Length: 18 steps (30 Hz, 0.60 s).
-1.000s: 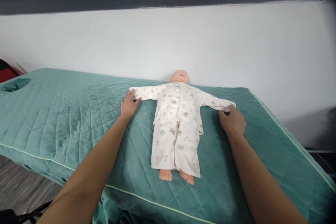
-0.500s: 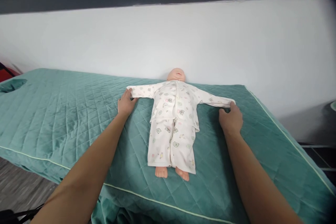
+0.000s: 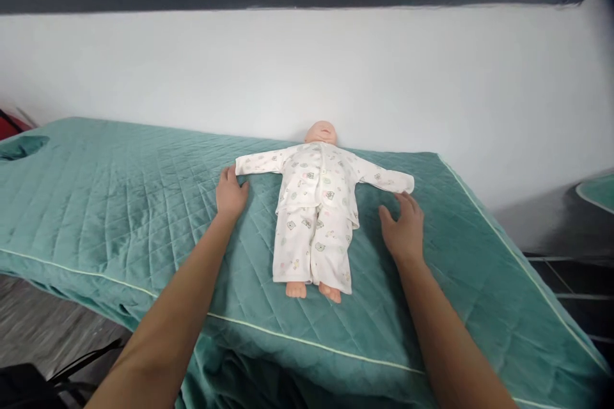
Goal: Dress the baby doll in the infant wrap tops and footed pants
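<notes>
A baby doll [image 3: 321,133] lies on its back, arms spread sideways, its head by the wall and its bare feet toward me. It wears a white printed long-sleeved top [image 3: 300,172] and matching trousers [image 3: 291,243]. My left hand [image 3: 231,193] rests beside the cuff of the sleeve on the left, fingers apart and holding nothing. Close below the opposite cuff is my right hand [image 3: 403,227], thumb and fingers spread, with nothing in it. Whether its fingertips touch the sleeve I cannot tell. Both sleeve ends hide the doll's hands.
Under the doll is a green quilted bed cover [image 3: 119,204] with pale piping along its edge. A white wall [image 3: 215,70] runs behind it. At the right stands part of another green-topped surface [image 3: 599,192]. A dark object with straps [image 3: 29,386] sits at the lower left.
My right hand has let go of the sleeve cuff and drawn back slightly, fingers opening. My left hand has come off the other cuff. The camera view has shifted a little.
</notes>
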Motion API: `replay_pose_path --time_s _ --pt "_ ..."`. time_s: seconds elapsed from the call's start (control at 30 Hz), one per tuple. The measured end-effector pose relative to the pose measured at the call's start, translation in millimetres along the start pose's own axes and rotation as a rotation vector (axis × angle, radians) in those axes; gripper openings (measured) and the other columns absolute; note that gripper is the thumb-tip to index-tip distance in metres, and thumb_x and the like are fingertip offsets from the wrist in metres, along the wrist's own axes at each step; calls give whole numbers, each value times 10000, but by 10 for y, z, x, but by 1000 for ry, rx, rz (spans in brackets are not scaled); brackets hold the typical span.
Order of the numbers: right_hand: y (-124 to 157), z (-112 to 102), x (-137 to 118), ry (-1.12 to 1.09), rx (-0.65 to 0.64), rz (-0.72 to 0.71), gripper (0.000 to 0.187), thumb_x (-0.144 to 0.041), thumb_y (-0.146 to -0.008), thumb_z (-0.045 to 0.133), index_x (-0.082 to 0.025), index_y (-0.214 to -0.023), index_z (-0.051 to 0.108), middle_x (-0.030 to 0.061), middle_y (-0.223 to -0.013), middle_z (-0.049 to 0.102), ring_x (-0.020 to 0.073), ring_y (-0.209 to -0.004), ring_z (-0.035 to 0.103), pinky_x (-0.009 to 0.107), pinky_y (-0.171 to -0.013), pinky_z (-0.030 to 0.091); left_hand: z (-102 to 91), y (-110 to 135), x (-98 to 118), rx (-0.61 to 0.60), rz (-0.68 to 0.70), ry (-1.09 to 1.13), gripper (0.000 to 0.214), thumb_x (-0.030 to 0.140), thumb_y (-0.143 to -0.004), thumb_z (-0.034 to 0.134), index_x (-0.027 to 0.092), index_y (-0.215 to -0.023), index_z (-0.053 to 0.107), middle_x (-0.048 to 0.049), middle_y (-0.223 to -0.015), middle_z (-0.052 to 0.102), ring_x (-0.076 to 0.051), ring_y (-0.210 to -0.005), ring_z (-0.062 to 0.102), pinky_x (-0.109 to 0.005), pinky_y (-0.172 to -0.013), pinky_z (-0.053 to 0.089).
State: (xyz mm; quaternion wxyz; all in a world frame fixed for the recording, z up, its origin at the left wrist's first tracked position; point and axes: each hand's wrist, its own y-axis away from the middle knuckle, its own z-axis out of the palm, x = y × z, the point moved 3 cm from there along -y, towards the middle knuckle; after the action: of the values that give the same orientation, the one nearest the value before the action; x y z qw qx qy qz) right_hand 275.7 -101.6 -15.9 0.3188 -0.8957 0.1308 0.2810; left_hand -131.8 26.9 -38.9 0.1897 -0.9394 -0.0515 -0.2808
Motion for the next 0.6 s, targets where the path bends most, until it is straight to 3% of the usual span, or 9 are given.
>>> replay_pose_path --time_s 0.13,0.27,0.37,0.47,0.6 --pt "765 -265 -507 -284 -2 -357 220 -224 -951 569 -203 -1153 653 125 -1344 633 256 -1270 587 500 -1085 467 -199 729 157 22 96 134 603 233 -902 571 137 -1480 433 -203 -1540 445 -329 -1462 422 -517 -1207 380" --pt "1367 -424 -883 -329 -144 -501 274 -129 -933 592 -220 -1191 618 123 -1317 622 259 -1259 573 499 -1035 500 -376 1683 373 -75 176 299 703 269 -917 581 215 -1554 288 -155 -1475 537 -280 -1335 561 -510 -1127 471" --pt "1545 -441 -1075 -328 -174 -536 300 -102 -926 593 -220 -1202 597 124 -1335 602 267 -1301 537 507 -1049 495 -512 2238 480 -91 227 301 633 262 -926 584 243 -1509 338 -127 -1458 567 -264 -1346 558 -529 -1159 437" --pt "1630 -376 -1229 -287 -227 -578 288 -123 -927 589 -226 -1196 590 122 -1364 584 283 -1340 501 542 -1076 471 -604 2529 554 -90 333 224 456 232 -927 575 233 -1371 474 -109 -1405 612 -250 -1345 560 -567 -1235 322" --pt "1747 -234 -1310 -111 -222 -536 250 -180 -932 590 -231 -1177 588 123 -1390 570 314 -1363 476 586 -1079 450 -627 2598 620 -29 333 145 319 231 -947 549 235 -1266 555 -106 -1352 643 -248 -1291 596 -563 -1217 329"
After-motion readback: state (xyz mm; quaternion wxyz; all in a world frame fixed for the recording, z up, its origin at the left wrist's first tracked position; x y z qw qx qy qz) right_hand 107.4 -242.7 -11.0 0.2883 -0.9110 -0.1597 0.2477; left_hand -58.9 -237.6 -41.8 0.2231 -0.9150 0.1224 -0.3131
